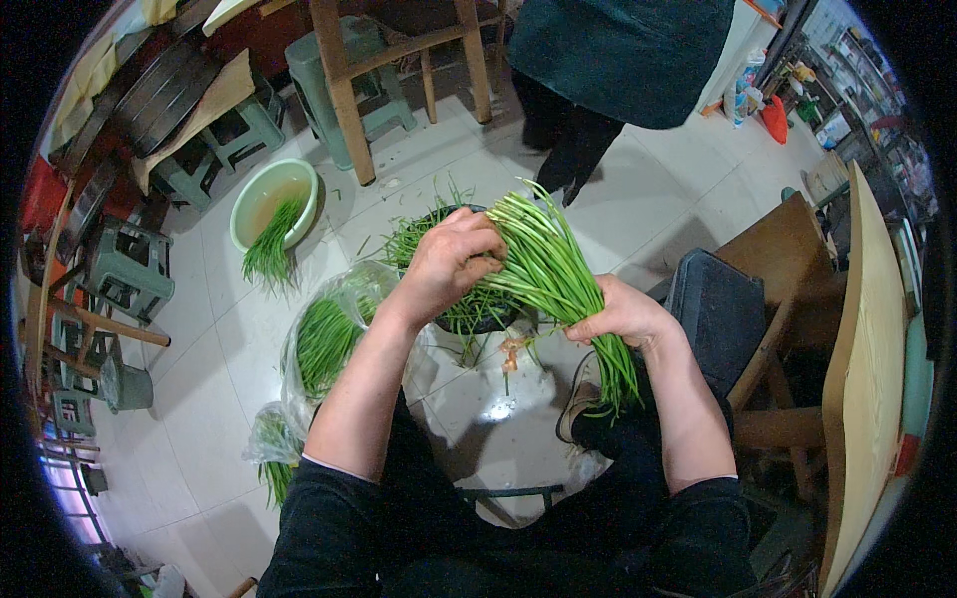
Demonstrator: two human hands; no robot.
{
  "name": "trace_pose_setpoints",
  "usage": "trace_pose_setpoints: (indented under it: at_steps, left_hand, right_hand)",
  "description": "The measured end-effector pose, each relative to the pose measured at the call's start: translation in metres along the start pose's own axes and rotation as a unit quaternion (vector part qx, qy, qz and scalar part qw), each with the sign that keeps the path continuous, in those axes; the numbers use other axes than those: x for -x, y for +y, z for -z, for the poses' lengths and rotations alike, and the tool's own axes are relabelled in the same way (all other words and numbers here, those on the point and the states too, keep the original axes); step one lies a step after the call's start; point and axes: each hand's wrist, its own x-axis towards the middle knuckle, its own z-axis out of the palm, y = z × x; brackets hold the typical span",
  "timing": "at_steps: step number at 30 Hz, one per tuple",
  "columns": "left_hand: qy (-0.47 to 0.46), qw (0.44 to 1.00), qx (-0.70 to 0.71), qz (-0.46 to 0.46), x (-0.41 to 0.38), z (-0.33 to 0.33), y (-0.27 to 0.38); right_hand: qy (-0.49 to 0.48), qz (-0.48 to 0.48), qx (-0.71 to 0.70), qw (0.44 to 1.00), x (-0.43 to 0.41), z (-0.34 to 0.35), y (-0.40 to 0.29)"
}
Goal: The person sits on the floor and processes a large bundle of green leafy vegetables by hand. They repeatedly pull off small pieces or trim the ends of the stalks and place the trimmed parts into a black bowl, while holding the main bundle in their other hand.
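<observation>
A thick bunch of green chives (553,254) slants across the view, its pale stem ends pointing up and left. My right hand (624,314) is closed around its lower, leafy part. At the pale ends, my left hand (460,250) has its fingers curled against the stems; whether they pinch any is hidden. Beneath both hands stands a black container (478,323), partly covered, with loose chive pieces (411,239) in it and over its rim. Left of my left forearm, a clear plastic bag (325,340) holds more chives.
A pale green basin (239,205) of brownish water has chives (269,247) over its edge. A smaller bag of chives (273,445) lies on the tiled floor (179,448). Green stools (131,261) stand left, a wooden table (860,336) right. Another person (620,67) stands ahead.
</observation>
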Motion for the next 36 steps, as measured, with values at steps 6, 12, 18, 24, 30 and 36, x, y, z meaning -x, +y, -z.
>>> trace_pose_setpoints:
  at_steps: [6,12,18,24,30,36]
  left_hand:
    - [0.078,0.974,0.161,0.141,0.006,-0.008,-0.011]
    - [0.212,0.910,0.158,0.320,0.017,0.007,-0.045]
    - [0.066,0.881,-0.152,0.444,0.061,0.005,-0.120]
    - [-0.022,0.841,-0.394,0.370,0.051,-0.035,-0.081]
    - [0.155,0.985,-0.081,0.007,-0.014,-0.020,0.009]
    - [0.125,0.987,-0.094,-0.029,-0.016,-0.021,0.019]
  right_hand:
    - [0.008,-0.014,0.002,1.000,0.001,0.005,-0.001]
    - [0.038,-0.005,0.005,0.999,0.014,0.010,-0.010]
    - [0.063,-0.002,0.015,0.998,0.021,0.025,-0.015]
    - [0.090,0.000,0.011,0.996,0.027,0.030,-0.016]
    - [0.023,-0.008,0.011,1.000,0.014,0.026,-0.011]
    - [-0.002,-0.027,0.020,0.999,0.010,0.019,-0.007]
